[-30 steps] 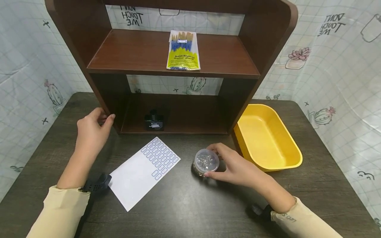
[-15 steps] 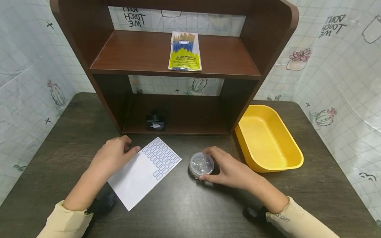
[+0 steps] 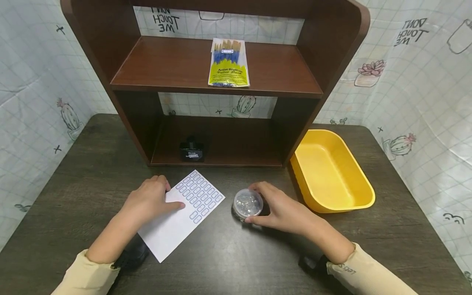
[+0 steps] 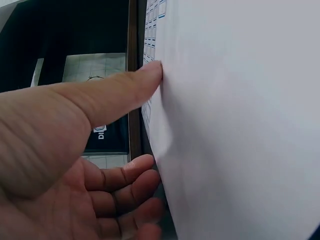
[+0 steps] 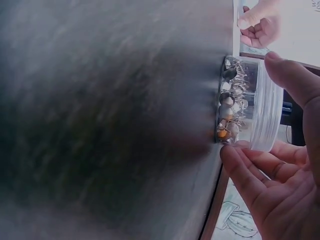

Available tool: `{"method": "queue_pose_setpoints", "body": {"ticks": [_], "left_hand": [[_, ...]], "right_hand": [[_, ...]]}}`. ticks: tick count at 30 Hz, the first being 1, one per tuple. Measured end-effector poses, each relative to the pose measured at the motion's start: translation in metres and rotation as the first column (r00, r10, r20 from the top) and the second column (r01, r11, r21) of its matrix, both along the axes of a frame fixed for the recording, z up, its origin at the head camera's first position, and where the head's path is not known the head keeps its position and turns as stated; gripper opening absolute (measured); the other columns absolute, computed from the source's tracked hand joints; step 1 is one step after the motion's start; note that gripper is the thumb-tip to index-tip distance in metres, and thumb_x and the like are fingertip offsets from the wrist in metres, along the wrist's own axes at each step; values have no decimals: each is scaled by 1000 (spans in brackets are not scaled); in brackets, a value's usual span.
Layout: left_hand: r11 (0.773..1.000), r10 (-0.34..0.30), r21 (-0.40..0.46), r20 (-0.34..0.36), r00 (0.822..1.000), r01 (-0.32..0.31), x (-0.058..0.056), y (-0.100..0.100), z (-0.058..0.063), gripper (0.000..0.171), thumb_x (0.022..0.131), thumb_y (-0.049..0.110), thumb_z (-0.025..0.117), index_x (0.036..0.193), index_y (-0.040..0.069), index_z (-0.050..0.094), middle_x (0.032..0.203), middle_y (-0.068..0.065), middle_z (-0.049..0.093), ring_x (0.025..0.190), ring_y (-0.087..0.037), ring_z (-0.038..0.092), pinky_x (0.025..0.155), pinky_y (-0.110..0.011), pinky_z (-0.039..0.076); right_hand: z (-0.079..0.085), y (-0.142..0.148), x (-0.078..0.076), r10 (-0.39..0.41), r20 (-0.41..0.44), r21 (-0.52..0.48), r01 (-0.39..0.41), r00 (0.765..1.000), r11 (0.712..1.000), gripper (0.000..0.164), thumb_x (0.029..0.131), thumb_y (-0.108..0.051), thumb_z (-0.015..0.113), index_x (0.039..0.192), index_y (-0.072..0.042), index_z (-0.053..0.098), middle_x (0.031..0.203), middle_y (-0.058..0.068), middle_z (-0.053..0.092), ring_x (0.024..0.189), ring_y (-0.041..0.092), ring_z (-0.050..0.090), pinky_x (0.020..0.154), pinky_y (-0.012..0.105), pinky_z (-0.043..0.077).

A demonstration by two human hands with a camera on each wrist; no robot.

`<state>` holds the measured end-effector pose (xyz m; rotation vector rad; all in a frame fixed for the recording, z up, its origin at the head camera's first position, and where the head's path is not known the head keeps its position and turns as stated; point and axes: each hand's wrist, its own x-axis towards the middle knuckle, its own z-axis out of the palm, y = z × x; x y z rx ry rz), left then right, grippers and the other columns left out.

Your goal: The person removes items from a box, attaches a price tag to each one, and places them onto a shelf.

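Observation:
My right hand point(image 3: 285, 211) holds a clear round lidded jar point(image 3: 248, 202) between thumb and fingers, on the table. In the right wrist view, small shiny wiry bits with white, dark and orange pieces lie in the jar point(image 5: 232, 100). My left hand point(image 3: 149, 200) is over the left edge of a white sheet of blue-framed labels point(image 3: 166, 237). In the left wrist view, the thumb point(image 4: 145, 80) touches the sheet's face point(image 4: 240, 125), while the other fingers point(image 4: 142, 185) bend loosely beside its edge. Whether any fingertip is under the sheet is unclear.
A dark brown shelf unit point(image 3: 236, 91) stands at the back. On it are a pack of artist brushes point(image 3: 228, 65) above and a dark labelled bottle point(image 3: 191, 152) below. A yellow bin point(image 3: 332, 172) stands at the right on the dark table point(image 3: 228, 262).
My left hand has moved right and down from the shelf's left side onto the label sheet. My right hand and the jar have shifted slightly left.

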<state>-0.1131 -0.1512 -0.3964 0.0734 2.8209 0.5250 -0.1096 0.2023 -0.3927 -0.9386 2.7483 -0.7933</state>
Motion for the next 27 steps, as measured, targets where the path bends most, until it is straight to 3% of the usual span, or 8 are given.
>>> {"method": "queue_pose_setpoints", "body": {"ticks": [6,11,15,19,23,27], "left_hand": [[999,-17,28,6,1000,17,0,0,-1,57,83,43,87,114,1,64,106,-14,64,96,-29,56,76,-49,52],[994,-23,107,27,999,20,-2,-3,-2,49,86,37,86,109,4,59,97,-12,61,88,-26,55,70,-38,46],[981,-37,194,26,999,32,-4,-5,-4,44,87,30,86,109,5,57,89,-8,58,81,-21,54,67,-32,41],[961,-66,270,14,998,60,-5,-8,-6,42,88,27,85,112,2,60,89,-8,59,77,-19,56,64,-31,43],[921,-109,378,14,994,96,-4,-11,-6,30,89,23,83,104,3,67,82,-7,62,69,-17,57,58,-30,46],[846,-160,520,32,987,120,-3,-11,0,22,91,21,81,100,5,69,85,-7,70,65,-15,63,56,-30,52]], "right_hand": [[-2,-1,2,-4,-10,1,4,1000,1000,73,80,-40,91,135,-6,57,128,7,66,115,18,65,104,43,56],[-2,-1,3,-10,-16,16,11,1000,1000,73,84,-40,88,138,-5,55,132,11,65,121,22,64,106,47,54],[-2,-3,4,-24,-10,38,25,1000,999,74,86,-41,86,142,-5,53,135,13,64,124,26,64,108,48,53],[0,-4,6,-33,0,45,33,999,998,77,87,-42,85,145,-4,51,138,15,63,125,26,63,108,49,53],[1,-5,8,-33,12,49,33,999,998,79,88,-40,84,147,-2,49,140,16,61,126,27,61,108,49,53],[3,-7,8,-43,14,65,42,999,997,81,87,-40,85,149,-1,48,139,16,61,124,26,61,107,48,54]]}}
